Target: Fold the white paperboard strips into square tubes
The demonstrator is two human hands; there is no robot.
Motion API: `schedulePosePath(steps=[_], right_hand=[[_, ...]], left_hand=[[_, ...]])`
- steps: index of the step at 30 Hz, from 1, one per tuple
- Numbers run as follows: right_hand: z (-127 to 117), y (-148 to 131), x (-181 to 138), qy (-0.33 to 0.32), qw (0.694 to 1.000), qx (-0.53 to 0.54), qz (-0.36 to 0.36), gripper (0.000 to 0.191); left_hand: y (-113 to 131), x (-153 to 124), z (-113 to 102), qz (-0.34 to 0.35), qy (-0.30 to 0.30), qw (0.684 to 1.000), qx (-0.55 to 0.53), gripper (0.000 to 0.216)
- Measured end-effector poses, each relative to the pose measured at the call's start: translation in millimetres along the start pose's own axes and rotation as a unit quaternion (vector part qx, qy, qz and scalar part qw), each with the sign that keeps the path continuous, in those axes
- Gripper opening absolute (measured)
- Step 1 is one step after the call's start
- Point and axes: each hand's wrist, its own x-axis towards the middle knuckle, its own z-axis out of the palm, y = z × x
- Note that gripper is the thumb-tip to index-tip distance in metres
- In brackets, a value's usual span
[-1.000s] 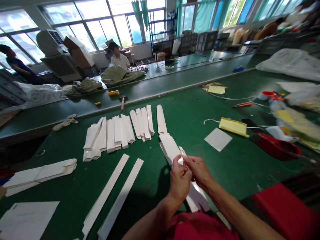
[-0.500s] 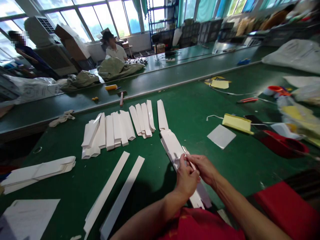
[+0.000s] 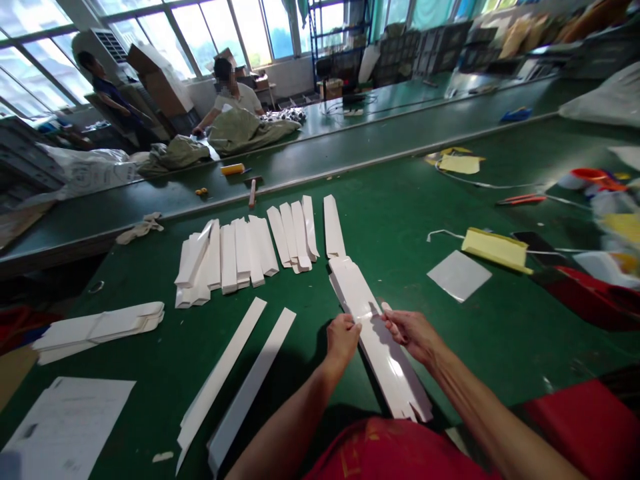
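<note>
Head camera shows me the flat white carton stack (image 3: 395,367) lying on the green tabletop (image 3: 395,267), just before the red garment (image 3: 400,450); the left hand (image 3: 343,339) has bent fingers at the stack's left edge; the right hand (image 3: 414,333) has curled fingers at the right edge; I cannot tell whether either pinches anything; one white box (image 3: 334,227) lies at the stack's far end; a row of white boxes (image 3: 229,257) lies left of it; a white square sheet (image 3: 459,276) lies to the right.

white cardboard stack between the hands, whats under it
The green table shows along both sides of the white cardboard stack, which seems to lie on it. The left hand and right hand are at its edges. Anything directly beneath is covered and unseen.
</note>
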Motion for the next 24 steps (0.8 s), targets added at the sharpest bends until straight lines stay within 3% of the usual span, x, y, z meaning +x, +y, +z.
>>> schedulePosePath(steps=[6,12,17,24], right_hand=[[10,24,1,0.045,0.998,-0.034,0.01,0.035],[14,36,0,0.099,0.993,-0.054,-0.033,0.043],[20,35,-6,0.112,0.99,-0.068,-0.057,0.048],[18,33,-11,0.104,0.99,-0.083,-0.054,0.053]], left_hand=[[-5,18,8,-0.031,0.015,0.996,0.086,0.028],[0,20,4,0.028,0.033,0.987,0.155,0.021],[4,26,2,0.104,-0.026,0.974,0.198,0.019],[8,37,1,0.066,-0.077,0.969,0.223,0.024]])
